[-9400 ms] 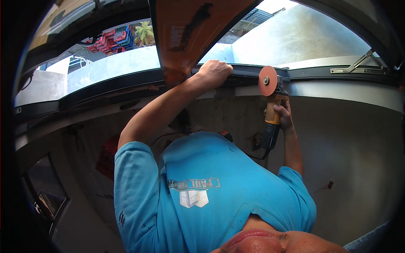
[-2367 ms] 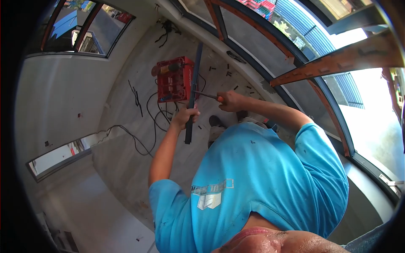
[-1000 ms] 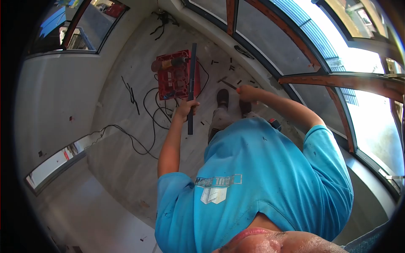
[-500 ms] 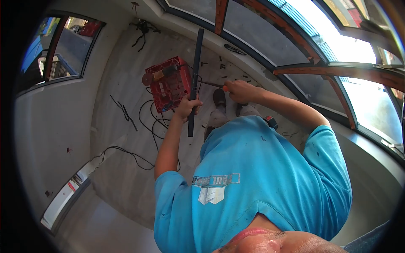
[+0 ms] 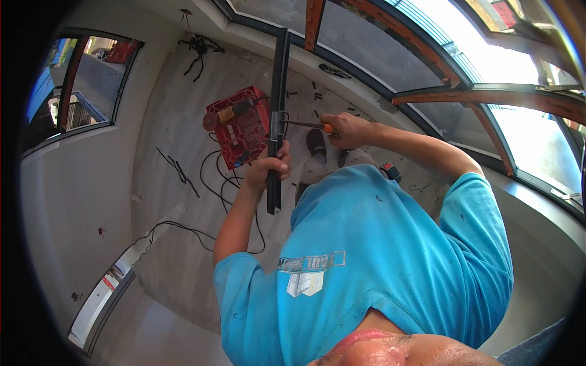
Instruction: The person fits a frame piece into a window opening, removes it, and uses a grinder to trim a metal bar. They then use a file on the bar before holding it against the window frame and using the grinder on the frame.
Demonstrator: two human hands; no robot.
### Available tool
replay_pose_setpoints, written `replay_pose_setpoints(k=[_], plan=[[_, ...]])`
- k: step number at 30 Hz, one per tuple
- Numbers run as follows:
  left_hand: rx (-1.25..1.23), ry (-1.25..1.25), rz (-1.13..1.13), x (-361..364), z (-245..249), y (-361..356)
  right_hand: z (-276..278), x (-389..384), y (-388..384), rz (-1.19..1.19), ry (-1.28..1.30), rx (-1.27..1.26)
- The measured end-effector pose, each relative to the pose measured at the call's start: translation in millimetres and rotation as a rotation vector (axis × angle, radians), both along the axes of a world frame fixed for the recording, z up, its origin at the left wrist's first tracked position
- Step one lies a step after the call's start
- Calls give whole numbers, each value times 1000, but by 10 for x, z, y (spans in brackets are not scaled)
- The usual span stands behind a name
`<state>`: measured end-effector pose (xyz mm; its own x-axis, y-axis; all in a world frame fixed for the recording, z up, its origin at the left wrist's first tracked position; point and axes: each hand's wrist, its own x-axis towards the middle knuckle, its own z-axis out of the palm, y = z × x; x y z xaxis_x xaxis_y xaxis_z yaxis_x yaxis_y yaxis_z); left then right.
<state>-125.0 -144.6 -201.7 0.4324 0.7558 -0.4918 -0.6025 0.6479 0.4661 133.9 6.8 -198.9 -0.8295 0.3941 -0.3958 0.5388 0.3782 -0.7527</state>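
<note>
A long dark profile bar (image 5: 278, 79) is held upright in the view by my left hand (image 5: 268, 166), whose fingers wrap round its lower part. My right hand (image 5: 348, 130) is closed on the orange handle of a screwdriver-like tool (image 5: 305, 124). The tool's thin metal shaft points left, its tip at a small metallic piece (image 5: 277, 125) on the bar. Whether the tip touches that piece I cannot tell. Just left of the bar, a red case (image 5: 239, 131) lies on the floor with a power tool (image 5: 229, 114) on top.
Black cables (image 5: 210, 183) loop over the floor, and thin dark strips (image 5: 178, 172) lie to the left. Small dark pieces are scattered near the window wall. Window frames (image 5: 452, 97) with orange-brown parts run along the upper right. A black bundle (image 5: 200, 52) lies at the top left corner.
The bar has turned, so a wider, grooved side shows, and it sits slightly lower and closer. My left hand has moved a little down. The tool's tip is now at the metallic piece.
</note>
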Motion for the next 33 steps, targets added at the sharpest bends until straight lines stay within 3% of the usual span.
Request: replay_pose_setpoints(k=[2,3,5,7,9,11,13,14,15,16,18,20,21,22,23,25,26,28,32,33], plan=[[18,-632,14,71,64,-49,25,-22,15,11,64,7],[23,-628,19,174,82,-28,44,-35,13,25,111,-15],[332,-1248,-115,395,142,53,75,-79,22,46,162,-35],[325,-1175,-66,329,277,106,86,-104,28,-17,275,-15],[282,401,92,129,360,152,-39,-77,59,-59,203,11],[217,517,96,11,128,149,-353,10,148,-96,136,51],[144,632,100,-101,124,74,-835,168,185,-101,-134,154],[88,229,121,-163,238,21,-853,150,242,-90,-127,155],[33,-175,138,-198,303,-34,-881,132,275,-83,-375,-56],[30,-171,150,-195,289,-84,-917,118,299,-74,-624,-271],[92,-652,239,-128,224,-185,-988,96,334,65,-747,-323],[165,-772,231,-116,215,-228,-1323,234,416,203,-867,-365],[237,-896,208,-102,209,-241,-1809,489,428,355,-704,-423],[240,-895,213,-63,195,-265,-1755,480,410,500,-538,-478],[293,-929,255,-9,173,-298,-1709,451,405,503,-538,-476],[351,-959,295,69,72,-275,-1478,384,382,174,-769,-386],[425,-1016,312,112,0,-258,-1421,398,380,178,-768,-387],[490,-1072,336,173,-85,-223,-1369,442,388,-173,-725,-441],[489,-1227,315,381,-147,-6,-1989,740,462,-259,-701,-447],[463,-1266,357,456,-175,56,-2160,823,456,-315,-619,-311]])
